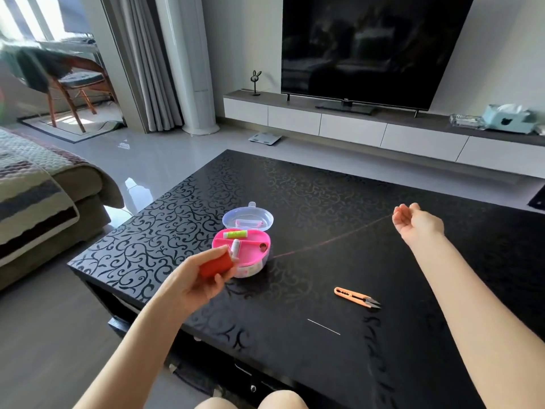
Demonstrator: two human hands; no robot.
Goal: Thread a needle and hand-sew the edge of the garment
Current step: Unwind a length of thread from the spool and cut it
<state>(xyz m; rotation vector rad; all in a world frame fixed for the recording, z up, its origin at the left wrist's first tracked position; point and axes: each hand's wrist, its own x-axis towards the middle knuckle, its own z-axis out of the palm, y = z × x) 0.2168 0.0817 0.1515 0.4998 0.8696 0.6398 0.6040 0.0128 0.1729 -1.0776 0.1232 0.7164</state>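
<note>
Thread (333, 239) ran taut from red spool (215, 265), gripped in your left hand (191, 281), to your right hand (413, 221), fingertips pinching its end, arms spread apparently to measure length. Needle (323, 326) lay unthreaded on table (324, 184) near snips (355, 298).

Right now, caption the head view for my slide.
Left hand grips red spool, right hand pinches thread stretched over table; needle, snips lie nearby.

A taut red thread (333, 239) spans the black table (324, 187) across its middle, with an open pink sewing box (250, 250) at its left end. Nearer the front lie orange snips (355, 298) and a needle (323, 327); the far half offers open room.
</note>
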